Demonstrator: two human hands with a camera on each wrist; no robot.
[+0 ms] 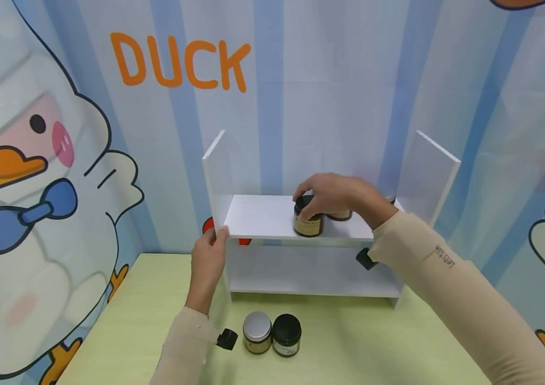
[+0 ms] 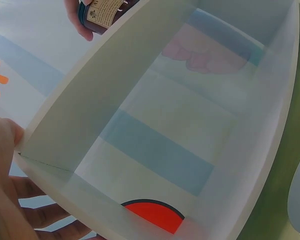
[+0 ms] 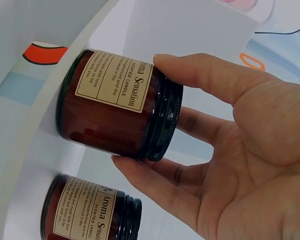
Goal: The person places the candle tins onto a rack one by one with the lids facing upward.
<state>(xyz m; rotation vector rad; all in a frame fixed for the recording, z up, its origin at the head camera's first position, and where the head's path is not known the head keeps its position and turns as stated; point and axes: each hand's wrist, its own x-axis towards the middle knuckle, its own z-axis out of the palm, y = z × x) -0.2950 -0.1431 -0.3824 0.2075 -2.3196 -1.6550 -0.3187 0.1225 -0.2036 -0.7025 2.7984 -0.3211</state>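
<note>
My right hand (image 1: pixel 337 193) grips a scented candle jar (image 1: pixel 308 225) near its black lid. This brown glass jar with a cream label sits at the front edge of the white shelf unit's (image 1: pixel 262 214) upper board. The right wrist view shows thumb and fingers on opposite sides of the candle (image 3: pixel 112 102). A second candle jar (image 3: pixel 85 212) stands beside it, partly covered by my hand in the head view. My left hand (image 1: pixel 208 264) holds the unit's left side panel, thumb at the front and fingers around the outer side in the left wrist view.
On the yellow-green table (image 1: pixel 156 299) before the unit, a silver-lidded jar (image 1: pixel 256 332) and a black-lidded jar (image 1: pixel 286 335) stand side by side. Upright panels (image 1: pixel 428 176) rise at both ends of the shelf. A printed duck curtain (image 1: pixel 339 96) hangs behind.
</note>
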